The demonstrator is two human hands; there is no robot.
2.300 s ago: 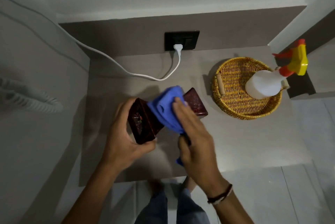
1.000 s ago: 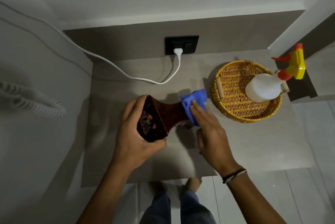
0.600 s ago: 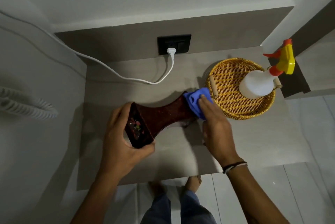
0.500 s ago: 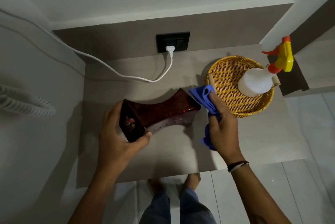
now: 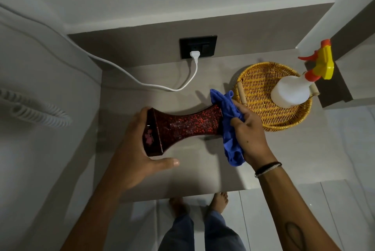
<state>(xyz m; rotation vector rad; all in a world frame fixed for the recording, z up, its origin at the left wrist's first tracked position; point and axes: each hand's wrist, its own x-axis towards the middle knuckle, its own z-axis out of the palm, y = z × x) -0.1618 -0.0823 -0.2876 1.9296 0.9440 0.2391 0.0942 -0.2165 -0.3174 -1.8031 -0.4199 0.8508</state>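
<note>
A dark red speckled vase with a narrow waist lies sideways above the grey shelf. My left hand holds its flared square mouth, fingers behind it and thumb stretched out below. My right hand grips a crumpled blue cloth against the vase's other end, which the cloth covers.
A round wicker tray at the shelf's right holds a white spray bottle with a yellow and orange trigger. A white plug and cable run from a black wall socket. A coiled cord hangs at the left. Bare feet stand below.
The vase has been turned from pointing away to lying sideways, its speckled side facing up. My right hand and the cloth have slid from its middle to its right end.
</note>
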